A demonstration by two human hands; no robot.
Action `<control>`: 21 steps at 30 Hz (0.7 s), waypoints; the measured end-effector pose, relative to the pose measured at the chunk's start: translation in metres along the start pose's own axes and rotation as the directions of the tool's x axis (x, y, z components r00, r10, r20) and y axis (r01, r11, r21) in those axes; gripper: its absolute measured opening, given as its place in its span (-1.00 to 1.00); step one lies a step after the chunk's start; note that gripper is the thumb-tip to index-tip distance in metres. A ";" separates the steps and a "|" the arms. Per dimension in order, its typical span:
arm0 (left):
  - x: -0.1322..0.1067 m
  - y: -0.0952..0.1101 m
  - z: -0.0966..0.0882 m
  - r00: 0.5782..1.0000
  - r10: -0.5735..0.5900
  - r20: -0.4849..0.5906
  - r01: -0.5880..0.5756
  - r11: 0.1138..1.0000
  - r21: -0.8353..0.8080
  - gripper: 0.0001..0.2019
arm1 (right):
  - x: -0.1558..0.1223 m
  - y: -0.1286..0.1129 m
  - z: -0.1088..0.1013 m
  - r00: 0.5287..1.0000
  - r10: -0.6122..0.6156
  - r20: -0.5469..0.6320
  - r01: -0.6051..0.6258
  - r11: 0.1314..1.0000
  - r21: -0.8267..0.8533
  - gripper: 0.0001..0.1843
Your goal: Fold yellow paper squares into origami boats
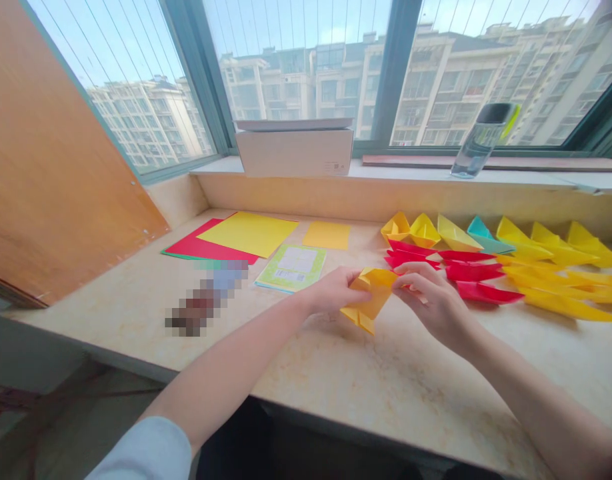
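Between my hands, above the counter, is a partly folded piece of yellow-orange paper [379,295] with several creases and flaps. My left hand [335,289] is closed on its left edge, the thumb and fingers pinching it. The fingers of my right hand [433,297] pinch the paper's upper right corner. Just beyond my right hand lie folded red paper boats [473,271]. Behind them stands a row of folded boats, mostly yellow [523,239], with one teal boat [489,235] among them.
Flat yellow [249,233] and red [211,243] sheets lie at the left, with a small orange square [327,235] and a green-edged packet [292,268] nearby. A blurred item [206,300] lies in front. A white box [295,152] and water bottle [479,147] stand on the sill.
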State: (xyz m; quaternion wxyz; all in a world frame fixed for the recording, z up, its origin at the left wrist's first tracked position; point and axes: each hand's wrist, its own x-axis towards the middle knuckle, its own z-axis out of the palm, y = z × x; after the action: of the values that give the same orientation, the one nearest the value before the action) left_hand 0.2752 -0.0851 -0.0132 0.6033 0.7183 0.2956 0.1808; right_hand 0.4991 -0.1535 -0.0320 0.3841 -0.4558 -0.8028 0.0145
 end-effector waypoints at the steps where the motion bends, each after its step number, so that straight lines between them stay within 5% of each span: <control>1: 0.000 0.000 0.000 1.000 -0.001 -0.015 0.001 1.000 -0.008 -0.70 | 0.000 0.000 0.000 1.000 -0.013 -0.013 0.013 1.000 -0.013 -0.87; 21: 0.001 -0.006 0.005 0.998 0.064 0.004 -0.065 0.997 0.052 -0.75 | -0.003 0.009 -0.004 0.997 -0.006 0.071 0.008 1.000 -0.020 -0.87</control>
State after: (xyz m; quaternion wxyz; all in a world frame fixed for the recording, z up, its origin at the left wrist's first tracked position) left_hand 0.2772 -0.0875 -0.0204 0.5786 0.7432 0.2761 0.1915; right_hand 0.5089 -0.1521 -0.0339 0.3506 -0.4563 -0.8176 0.0211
